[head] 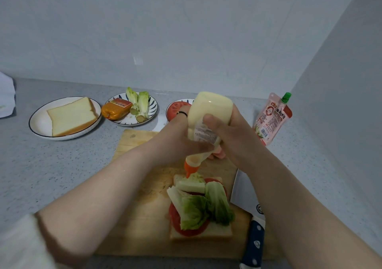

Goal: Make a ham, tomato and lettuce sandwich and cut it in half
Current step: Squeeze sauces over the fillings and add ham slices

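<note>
Both hands clamp an upturned mayonnaise bottle [207, 121]: left hand [177, 138] cupping its side, right hand [229, 136] thumb pressed on the label. Orange nozzle [189, 168] touches lettuce [198, 204] atop tomato [186, 227] and bread [206, 232], on the cutting board [134, 227] near its right edge. Step: saucing. Next, likely: squeeze evenly, then fetch the top slice [71, 116] from its plate [37, 124] at the worktop's back left.

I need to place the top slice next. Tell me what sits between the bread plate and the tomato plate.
In the head view, a patterned plate sits between the bread plate and the tomato plate, holding lettuce hearts and an orange-wrapped ham sausage.
</note>
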